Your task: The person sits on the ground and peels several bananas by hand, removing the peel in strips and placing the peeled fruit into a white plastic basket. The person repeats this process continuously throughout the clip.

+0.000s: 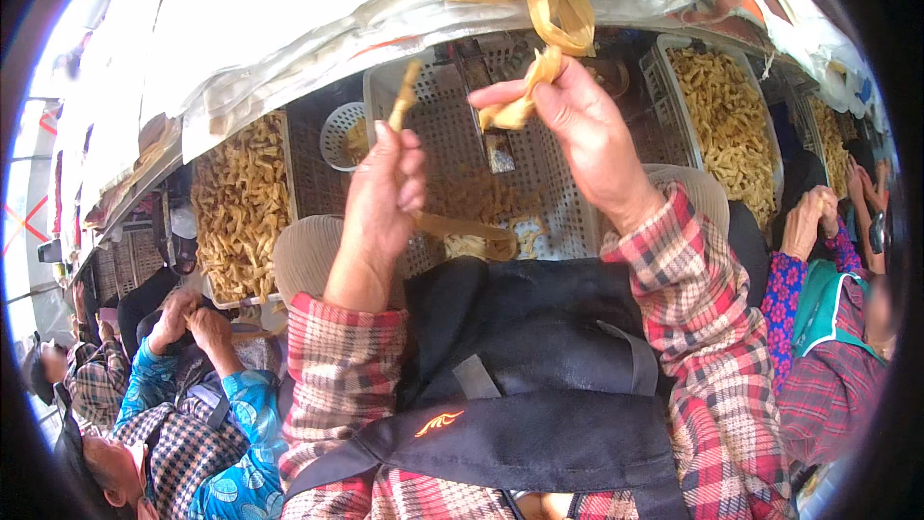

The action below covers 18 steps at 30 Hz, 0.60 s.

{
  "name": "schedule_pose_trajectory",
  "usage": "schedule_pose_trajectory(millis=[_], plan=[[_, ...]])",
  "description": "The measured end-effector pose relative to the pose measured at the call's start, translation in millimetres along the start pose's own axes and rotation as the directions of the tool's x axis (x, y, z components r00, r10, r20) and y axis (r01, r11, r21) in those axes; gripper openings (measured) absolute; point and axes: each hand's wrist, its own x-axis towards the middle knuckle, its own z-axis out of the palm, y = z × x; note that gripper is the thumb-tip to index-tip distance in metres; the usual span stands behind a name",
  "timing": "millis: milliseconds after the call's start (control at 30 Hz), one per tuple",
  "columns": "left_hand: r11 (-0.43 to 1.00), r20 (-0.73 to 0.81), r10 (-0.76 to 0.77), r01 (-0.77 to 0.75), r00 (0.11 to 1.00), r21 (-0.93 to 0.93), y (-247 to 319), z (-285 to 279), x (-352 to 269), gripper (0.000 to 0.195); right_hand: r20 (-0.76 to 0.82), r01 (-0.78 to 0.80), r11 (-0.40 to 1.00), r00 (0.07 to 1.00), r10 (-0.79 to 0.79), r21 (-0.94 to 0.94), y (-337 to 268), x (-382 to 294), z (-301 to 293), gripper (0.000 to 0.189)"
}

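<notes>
My left hand (pixel 386 184) grips a narrow twisted strip (pixel 404 97) of yellow sheet, apparently bean-curd skin, whose end sticks up above the thumb. Below that hand a flat brownish strip (pixel 473 227) hangs in a curve; whether it is the same piece I cannot tell. Between the thumb and fingers of my right hand (pixel 588 130) is a short folded yellow strip (pixel 523 105). Just beyond it, a looped strip (pixel 567 18) droops over the plastic-covered table edge. Under both hands, a perforated plastic crate (pixel 552 180) holds several knotted pieces and loose scraps.
Crates full of knotted strips stand at left (pixel 242 209) and right (pixel 722 130). A small white perforated basket (pixel 339 137) sits beside my crate. White plastic sheeting (pixel 303 14) covers the table ahead. Co-workers' hands are close by at left (pixel 191 325) and right (pixel 808 220).
</notes>
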Motion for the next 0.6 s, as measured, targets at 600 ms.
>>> schedule_pose_trajectory(millis=[600], plan=[[0.959, -0.042, 0.259, -0.251, 0.965, 0.134, -4.0, 46.1, 9.6, 0.025, -0.212, 0.064, 0.838, 0.954, -0.21, -0.541, 24.7, 16.1, -0.9, 0.023]])
